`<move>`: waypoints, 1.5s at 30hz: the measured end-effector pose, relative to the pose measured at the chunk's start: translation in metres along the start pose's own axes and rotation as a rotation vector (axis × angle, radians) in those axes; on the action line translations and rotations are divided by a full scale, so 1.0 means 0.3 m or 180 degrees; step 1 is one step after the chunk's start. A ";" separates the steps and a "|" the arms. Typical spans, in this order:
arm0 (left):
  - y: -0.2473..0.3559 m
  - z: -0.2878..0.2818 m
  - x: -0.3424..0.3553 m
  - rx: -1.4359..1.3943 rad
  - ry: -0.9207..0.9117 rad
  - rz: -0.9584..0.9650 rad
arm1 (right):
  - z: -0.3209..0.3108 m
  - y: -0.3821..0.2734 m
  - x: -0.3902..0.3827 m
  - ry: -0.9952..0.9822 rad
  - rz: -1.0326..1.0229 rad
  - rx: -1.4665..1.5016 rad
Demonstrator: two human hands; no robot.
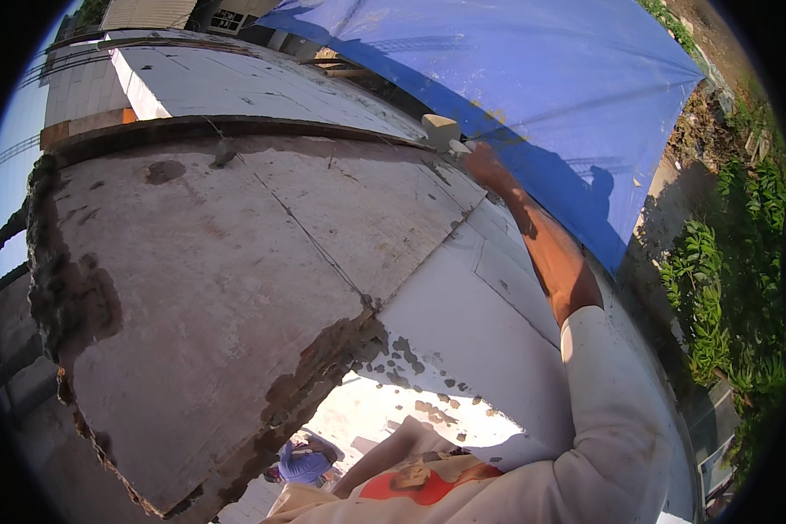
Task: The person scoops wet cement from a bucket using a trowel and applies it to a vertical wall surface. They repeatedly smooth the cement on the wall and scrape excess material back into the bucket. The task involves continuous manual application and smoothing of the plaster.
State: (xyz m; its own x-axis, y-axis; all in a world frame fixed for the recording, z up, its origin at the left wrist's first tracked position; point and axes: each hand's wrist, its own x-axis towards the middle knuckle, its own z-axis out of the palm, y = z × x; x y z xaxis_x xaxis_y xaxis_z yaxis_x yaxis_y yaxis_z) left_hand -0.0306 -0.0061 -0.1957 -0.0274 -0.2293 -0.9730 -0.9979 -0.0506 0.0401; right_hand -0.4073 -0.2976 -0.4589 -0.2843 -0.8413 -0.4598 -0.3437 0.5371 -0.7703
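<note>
My right hand (485,164) reaches far forward along the outer edge of a large weathered board (201,227). Its fingers are curled at a small pale thing, too small to make out, beside a cream-coloured piece (441,129) at the board's far end. A thin wire (314,249) runs across the board, and grey mortar is crusted along its left and near edges. Below the right forearm are pale panels (445,323). My left hand cannot be made out; only a shaded limb shows at the lower middle, beside my shirt front.
A blue tarp (541,70) slopes along the upper right, with leafy plants (707,297) beyond it. A white block wall (192,79) stands behind the board, dark bars at the left. Below, through a gap, another person in blue (301,463) is on a lower level.
</note>
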 end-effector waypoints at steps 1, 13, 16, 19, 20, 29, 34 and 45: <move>-0.005 0.001 -0.015 -0.0022 0.0001 -0.0049 | 0.065 0.032 0.033 0.0778 -0.0164 0.0247; -0.055 0.035 -0.128 -0.0354 -0.0013 -0.0325 | 0.007 -0.109 -0.083 0.0968 0.0230 0.1081; -0.064 0.052 -0.158 -0.0466 -0.0040 -0.0378 | -0.047 -0.133 -0.075 -0.1517 0.0900 0.0610; -0.070 0.023 -0.167 -0.0370 -0.0045 -0.0351 | 0.031 -0.015 -0.030 0.1130 -0.0069 0.0569; -0.074 0.024 -0.174 -0.0364 -0.0057 -0.0347 | 0.004 0.003 -0.026 0.0324 0.0187 0.0475; -0.129 0.027 -0.313 -0.0543 -0.0027 -0.0570 | -0.038 0.006 -0.078 -0.0782 0.0199 0.0500; -0.190 -0.078 -0.384 -0.0485 -0.0048 -0.0584 | -0.012 0.223 -0.060 -0.0532 0.0531 0.0372; -0.265 -0.164 -0.550 -0.0569 0.0102 -0.0950 | -0.029 0.052 -0.259 -0.0839 0.1265 0.0954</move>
State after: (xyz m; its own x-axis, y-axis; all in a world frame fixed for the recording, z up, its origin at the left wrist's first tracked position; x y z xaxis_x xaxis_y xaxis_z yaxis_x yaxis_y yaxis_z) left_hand 0.0560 -0.0121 -0.0272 0.2688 -0.2088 -0.9403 -0.9356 -0.2887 -0.2034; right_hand -0.3984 -0.2235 -0.4313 -0.0937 -0.5853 -0.8054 0.0245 0.8073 -0.5896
